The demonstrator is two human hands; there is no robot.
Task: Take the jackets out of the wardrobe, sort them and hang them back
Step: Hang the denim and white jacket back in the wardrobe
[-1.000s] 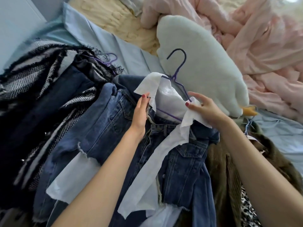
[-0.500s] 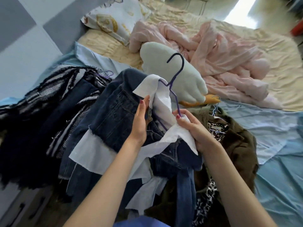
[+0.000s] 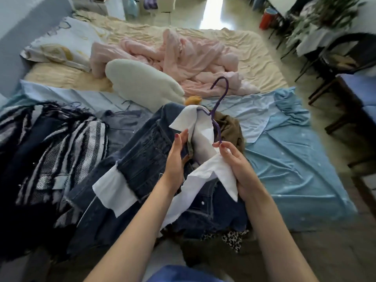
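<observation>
Crowding the bed (image 3: 264,64) from nine o'clock round to six are the other garments: a black-and-white striped tweed jacket (image 3: 61,143) with frayed edges lies at nine o'clock, a brown jacket (image 3: 231,127) shows just past the hanger at one o'clock of the hands, and a scrap of leopard-print cloth (image 3: 233,238) pokes out from under the pile at five o'clock. Further up the bed, at twelve o'clock, a pale plush cushion (image 3: 142,82) with an orange tip lies against a crumpled pink blanket (image 3: 183,58), and a printed pillow (image 3: 61,45) sits at ten o'clock. A smooth light-blue sheet (image 3: 295,169), creased in long folds, covers the near end of the mattress at three o'clock. A dark chair (image 3: 345,58) stands off the bed at two o'clock.

At the centre lies the denim jacket (image 3: 142,159), dark blue, stiff, with raw fringed hems and a crisp white collar and cuffs; it is on a thin purple hanger (image 3: 218,102) whose hook stands up at twelve o'clock. The left hand (image 3: 176,159) has straight fingers laid against the jacket's neck opening. The right hand (image 3: 239,165) pinches the hanger's lower wire with thumb and forefinger and holds the white collar point beneath its palm.
</observation>
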